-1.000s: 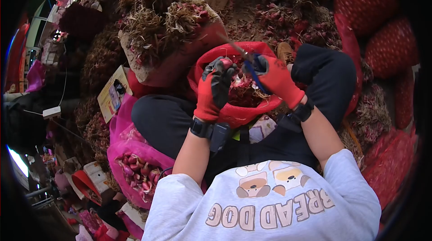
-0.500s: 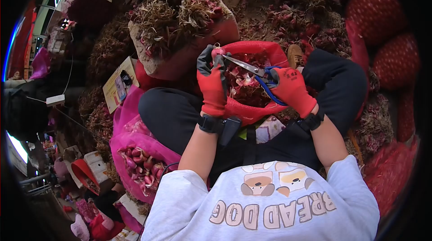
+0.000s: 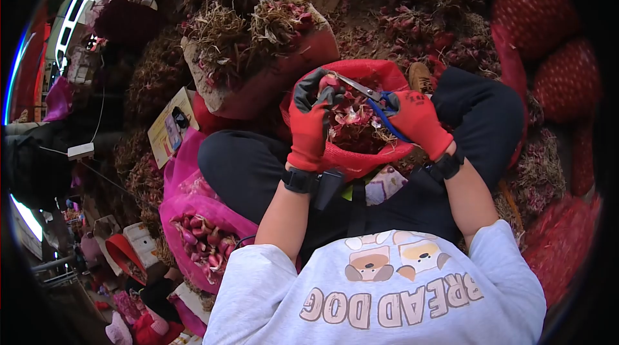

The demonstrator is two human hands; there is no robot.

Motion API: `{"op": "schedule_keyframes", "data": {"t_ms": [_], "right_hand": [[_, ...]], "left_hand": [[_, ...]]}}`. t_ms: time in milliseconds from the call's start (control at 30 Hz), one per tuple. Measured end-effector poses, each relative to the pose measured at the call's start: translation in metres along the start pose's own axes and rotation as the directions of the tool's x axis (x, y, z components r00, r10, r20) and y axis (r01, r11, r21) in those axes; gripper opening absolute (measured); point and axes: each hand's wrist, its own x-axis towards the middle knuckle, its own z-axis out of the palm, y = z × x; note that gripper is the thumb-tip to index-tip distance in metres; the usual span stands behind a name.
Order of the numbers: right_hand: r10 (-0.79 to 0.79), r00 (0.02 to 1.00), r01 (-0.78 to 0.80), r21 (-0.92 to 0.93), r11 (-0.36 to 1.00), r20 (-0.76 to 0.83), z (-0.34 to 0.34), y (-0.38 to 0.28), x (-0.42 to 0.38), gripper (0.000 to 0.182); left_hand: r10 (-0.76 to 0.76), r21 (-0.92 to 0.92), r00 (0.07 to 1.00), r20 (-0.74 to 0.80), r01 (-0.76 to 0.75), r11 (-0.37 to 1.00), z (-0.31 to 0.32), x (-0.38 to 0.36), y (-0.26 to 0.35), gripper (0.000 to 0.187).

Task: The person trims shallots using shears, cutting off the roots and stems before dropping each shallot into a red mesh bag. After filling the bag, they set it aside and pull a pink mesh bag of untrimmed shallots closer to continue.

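Over a red mesh bag (image 3: 348, 163) of onion trimmings (image 3: 354, 119), my left hand (image 3: 311, 116), in a red and dark grey glove, is closed round a small red onion (image 3: 328, 80). My right hand (image 3: 418, 119), gloved the same way, grips the blue handles of a pair of scissors (image 3: 365, 91). The blades point left, with their tips at the top of the onion. Whether the blades touch it is hard to tell.
A pink mesh bag of peeled-looking red onions (image 3: 205, 242) lies at the left knee. Dried onion bunches (image 3: 238, 29) top a pale block (image 3: 300, 58) ahead. Full red sacks (image 3: 538, 9) stand at right. A phone (image 3: 173, 131) lies on cardboard at left.
My left hand has moved slightly right and down with the onion, nearer my right hand. The scissors' blades look closer together than before.
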Motion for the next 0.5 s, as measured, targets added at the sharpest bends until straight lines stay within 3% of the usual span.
{"op": "schedule_keyframes", "data": {"t_ms": [100, 300, 500], "right_hand": [[-0.057, 0.995, 0.059, 0.023, 0.998, -0.079, -0.006, 0.002, 0.001, 0.030], [-0.093, 0.995, 0.090, 0.090, 0.992, 0.025, -0.029, -0.018, 0.000, 0.029], [-0.038, 0.997, 0.032, 0.082, 0.996, 0.072, -0.027, -0.020, 0.003, 0.028]], "left_hand": [[-0.107, -0.112, 0.993, -0.058, 0.100, 0.989, -0.003, -0.001, -0.001, 0.037], [-0.048, -0.174, 0.988, -0.147, 0.022, 0.985, -0.014, 0.003, 0.001, 0.034], [-0.021, -0.015, 0.999, -0.033, 0.020, 1.000, -0.008, 0.001, 0.006, 0.043]]}}
